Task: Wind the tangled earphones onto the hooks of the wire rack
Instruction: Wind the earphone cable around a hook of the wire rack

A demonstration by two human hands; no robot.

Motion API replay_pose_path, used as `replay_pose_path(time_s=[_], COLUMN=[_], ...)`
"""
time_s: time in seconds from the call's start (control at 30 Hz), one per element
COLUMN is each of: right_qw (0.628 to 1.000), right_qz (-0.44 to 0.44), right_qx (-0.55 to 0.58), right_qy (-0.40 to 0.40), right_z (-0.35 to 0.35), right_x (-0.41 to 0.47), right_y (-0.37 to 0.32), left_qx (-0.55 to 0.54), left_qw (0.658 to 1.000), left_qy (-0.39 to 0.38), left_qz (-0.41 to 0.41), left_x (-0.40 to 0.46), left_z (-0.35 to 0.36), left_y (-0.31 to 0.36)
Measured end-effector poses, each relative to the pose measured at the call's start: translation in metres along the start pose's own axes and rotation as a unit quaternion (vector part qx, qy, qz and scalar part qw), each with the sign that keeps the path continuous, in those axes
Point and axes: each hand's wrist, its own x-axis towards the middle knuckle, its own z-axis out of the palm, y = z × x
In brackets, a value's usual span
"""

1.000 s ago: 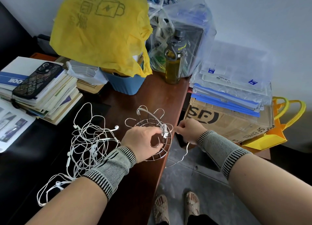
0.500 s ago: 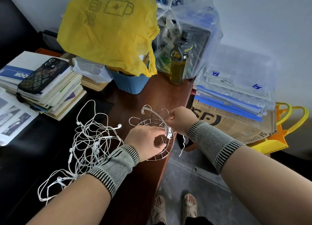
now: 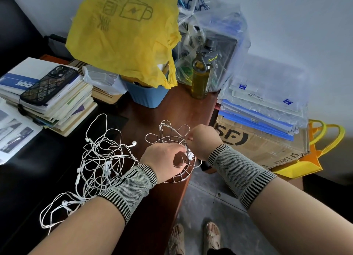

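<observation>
Left grip (image 3: pixel 162 159) pinching the wire rack (image 3: pixel 172 155), right grip (image 3: pixel 202 140) pinching the white cord: best to keep the rack still on the desk (image 3: pixel 172 109), pull snug round each hook.

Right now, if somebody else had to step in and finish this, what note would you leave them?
Left hand: on the near side of the wire rack, fingers curled at its rim by a white earphone piece.
Right hand: at the rack's far right side; its fingertips are hidden, so its grip cannot be told.
Rack: at the desk edge.
Done: one earphone cord seems started on the rack.
Left: the big tangled earphones pile, left of the rack, still needs separating and winding onto the hooks.
</observation>
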Motion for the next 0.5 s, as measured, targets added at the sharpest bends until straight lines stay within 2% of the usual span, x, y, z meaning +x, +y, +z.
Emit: replay_pose_path(time_s=[0.23, 0.5], right_qw=[0.996, 0.989], right_qz=[-0.005, 0.006], right_qx=[0.081, 0.148], right_qy=[-0.047, 0.008], right_z=[-0.006, 0.003], right_x=[-0.022, -0.037], right_y=[0.006, 0.013], left_qx=[0.007, 0.030], left_qw=[1.000, 1.000], left_qy=[-0.021, -0.008], left_qz=[-0.018, 0.005], left_x=[0.001, 0.000], left_z=[-0.001, 0.001], left_y=[0.000, 0.000])
